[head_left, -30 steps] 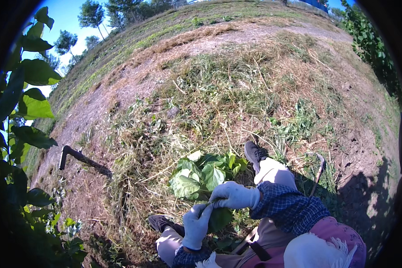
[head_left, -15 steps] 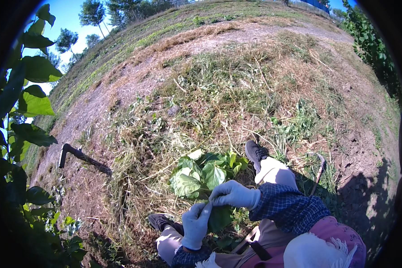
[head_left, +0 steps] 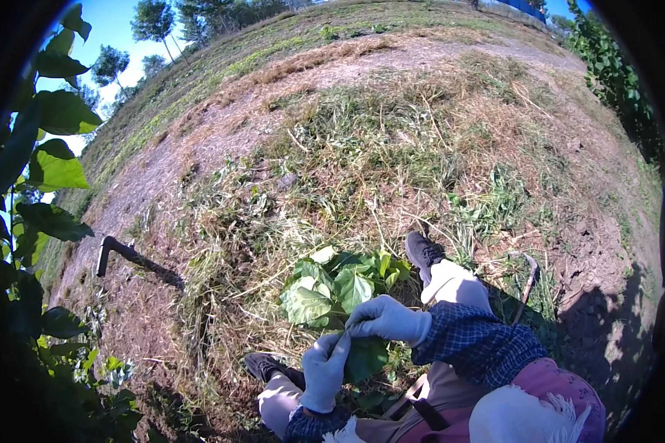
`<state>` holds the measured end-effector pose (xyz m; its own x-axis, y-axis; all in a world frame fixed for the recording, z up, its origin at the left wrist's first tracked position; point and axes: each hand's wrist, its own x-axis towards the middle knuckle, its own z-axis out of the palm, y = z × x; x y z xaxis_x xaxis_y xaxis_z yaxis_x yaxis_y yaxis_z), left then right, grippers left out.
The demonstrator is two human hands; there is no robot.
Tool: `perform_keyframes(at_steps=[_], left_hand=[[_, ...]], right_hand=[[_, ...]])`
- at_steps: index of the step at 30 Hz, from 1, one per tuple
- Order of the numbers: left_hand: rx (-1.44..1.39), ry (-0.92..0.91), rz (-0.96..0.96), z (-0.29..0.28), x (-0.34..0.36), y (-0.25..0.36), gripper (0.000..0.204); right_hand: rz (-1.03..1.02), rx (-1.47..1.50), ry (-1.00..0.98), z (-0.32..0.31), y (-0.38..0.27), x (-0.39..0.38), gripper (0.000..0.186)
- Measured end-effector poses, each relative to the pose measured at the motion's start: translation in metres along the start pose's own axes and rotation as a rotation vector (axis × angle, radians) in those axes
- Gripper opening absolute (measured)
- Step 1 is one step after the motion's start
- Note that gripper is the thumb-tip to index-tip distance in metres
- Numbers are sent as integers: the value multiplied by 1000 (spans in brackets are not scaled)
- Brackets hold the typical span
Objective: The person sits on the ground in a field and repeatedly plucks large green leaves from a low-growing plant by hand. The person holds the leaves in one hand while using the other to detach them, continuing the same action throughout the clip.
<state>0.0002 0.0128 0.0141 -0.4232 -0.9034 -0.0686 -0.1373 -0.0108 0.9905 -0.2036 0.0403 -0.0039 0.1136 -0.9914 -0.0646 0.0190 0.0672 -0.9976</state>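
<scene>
White gloves cover both hands, whose fingertips meet in a pinch in front of my body. My left hand (head_left: 324,375) is lower and to the left; my right hand (head_left: 384,320) comes in from the right under a blue checked sleeve. Directly beneath the joined fingertips hangs a large dark green leaf (head_left: 366,360). Its stalk end appears caught between the fingers, though the exact grip is hidden. Just beyond the hands, a pile of broad green leaves (head_left: 314,295) lies on the ground, some showing pale undersides.
My dark shoes (head_left: 423,253) stand either side of the leaf pile. A sickle-like curved tool (head_left: 528,284) lies right of my leg. Cut grass and straw (head_left: 362,148) cover the soil. A dark bent pipe (head_left: 105,257) stands at left, near a leafy plant (head_left: 55,170).
Both hands have stayed almost still, fingertips together. The leaf below them has shifted slightly and shows a little more of its surface.
</scene>
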Motion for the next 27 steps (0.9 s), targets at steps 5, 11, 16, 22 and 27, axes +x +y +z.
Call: perform_keyframes(at_steps=[5, 11, 16, 22, 27], left_hand=[[-210, 44, -186, 5, 0, 20, 32], [-290, -49, -116, 3, 7, 18, 33], [-345, -63, -138, 8, 7, 18, 33], [-236, -83, -172, 13, 7, 13, 35], [-111, -37, -164, 13, 7, 4, 29]], right_hand=[[-17, 2, 114, 4, 2, 0, 17], [4, 103, 281, 5, 4, 2, 16], [68, 225, 405, 12, 6, 3, 17], [23, 216, 355, 17, 11, 5, 17], [57, 216, 246, 19, 13, 5, 20]])
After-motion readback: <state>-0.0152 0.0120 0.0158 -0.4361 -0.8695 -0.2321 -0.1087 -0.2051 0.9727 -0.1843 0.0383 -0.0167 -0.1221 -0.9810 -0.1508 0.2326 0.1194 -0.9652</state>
